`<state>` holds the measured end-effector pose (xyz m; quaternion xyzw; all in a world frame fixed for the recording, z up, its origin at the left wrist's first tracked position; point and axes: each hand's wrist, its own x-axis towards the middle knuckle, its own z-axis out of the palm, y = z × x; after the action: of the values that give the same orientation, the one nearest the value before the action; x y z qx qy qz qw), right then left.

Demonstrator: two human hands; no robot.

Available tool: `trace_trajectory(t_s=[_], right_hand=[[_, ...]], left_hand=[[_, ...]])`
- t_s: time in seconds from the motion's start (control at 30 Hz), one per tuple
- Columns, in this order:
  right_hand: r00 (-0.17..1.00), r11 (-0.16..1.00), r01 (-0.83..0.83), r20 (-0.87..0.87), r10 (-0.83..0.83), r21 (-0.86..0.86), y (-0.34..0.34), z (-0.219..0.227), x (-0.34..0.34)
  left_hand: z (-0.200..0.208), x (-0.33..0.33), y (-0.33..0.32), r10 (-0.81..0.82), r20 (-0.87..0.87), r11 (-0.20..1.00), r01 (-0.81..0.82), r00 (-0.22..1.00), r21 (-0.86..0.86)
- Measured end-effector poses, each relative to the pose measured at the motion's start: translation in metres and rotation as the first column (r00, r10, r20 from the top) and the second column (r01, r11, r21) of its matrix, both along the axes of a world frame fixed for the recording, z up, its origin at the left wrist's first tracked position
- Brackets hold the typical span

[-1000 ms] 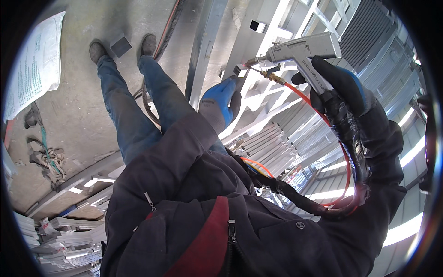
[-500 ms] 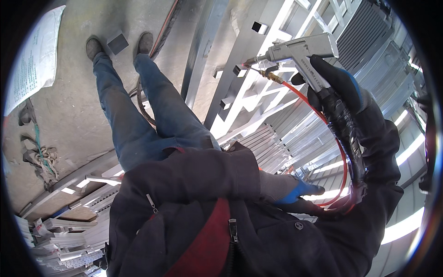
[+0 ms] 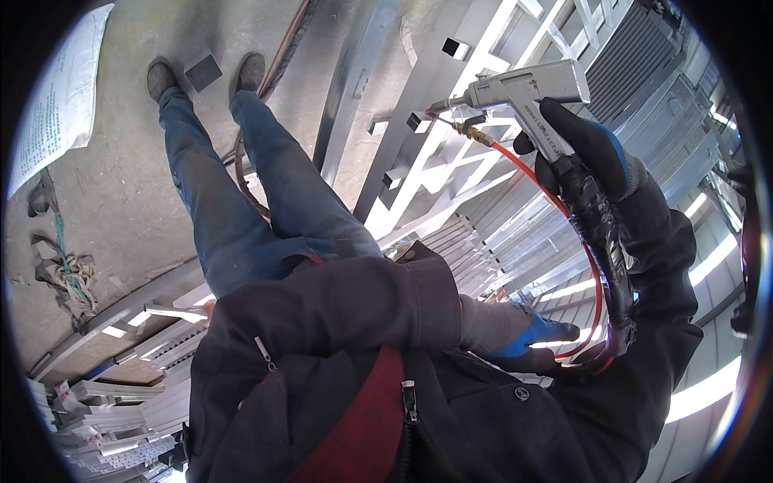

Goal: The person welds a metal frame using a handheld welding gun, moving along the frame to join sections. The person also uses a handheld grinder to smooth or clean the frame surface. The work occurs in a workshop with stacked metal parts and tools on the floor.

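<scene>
My right hand (image 3: pixel 592 153), in a black and blue glove, is closed round the handle of a grey metal handheld welding gun (image 3: pixel 527 87). The gun's narrow nozzle points left, its tip at the end of a short square tube on a metal frame (image 3: pixel 459 88); contact cannot be made out. From the handle a thick black-wrapped cable (image 3: pixel 600 217) loops down, with a thin orange hose (image 3: pixel 523 163) beside it. Across my body, my left hand (image 3: pixel 523 330), in a grey and blue glove, is closed on the cable's lower part, thumb stretched along it; its other fingers are mostly hidden.
A small dark square block (image 3: pixel 203 72) lies between my boots (image 3: pixel 161 76). A long metal beam (image 3: pixel 342 97) stands right of my legs. Stacked metal profiles (image 3: pixel 133 419) lie lower left, near tangled straps (image 3: pixel 68 274). A white printed sack (image 3: pixel 60 92) lies far left.
My left hand has shifted slightly right along with its sleeve. The welding gun keeps nearly the same place at the frame. The reddish glow at its tip looks fainter.
</scene>
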<state>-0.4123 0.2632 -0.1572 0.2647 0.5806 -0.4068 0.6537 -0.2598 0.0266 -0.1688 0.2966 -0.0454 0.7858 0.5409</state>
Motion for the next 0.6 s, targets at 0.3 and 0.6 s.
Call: trace_trajectory(t_s=[0.3,0.6], right_hand=[[0.975,0.972,0.206,0.067,-0.214,0.109,-0.002,-0.002,0.006],[0.957,0.952,0.157,0.196,-0.212,0.263,-0.015,0.005,-0.006]], left_hand=[[-0.004,0.004,-0.002,0.041,-0.009,0.999,-0.041,0.999,-0.021],[-0.001,0.008,-0.004,0.072,0.024,0.997,-0.071,0.997,-0.037]])
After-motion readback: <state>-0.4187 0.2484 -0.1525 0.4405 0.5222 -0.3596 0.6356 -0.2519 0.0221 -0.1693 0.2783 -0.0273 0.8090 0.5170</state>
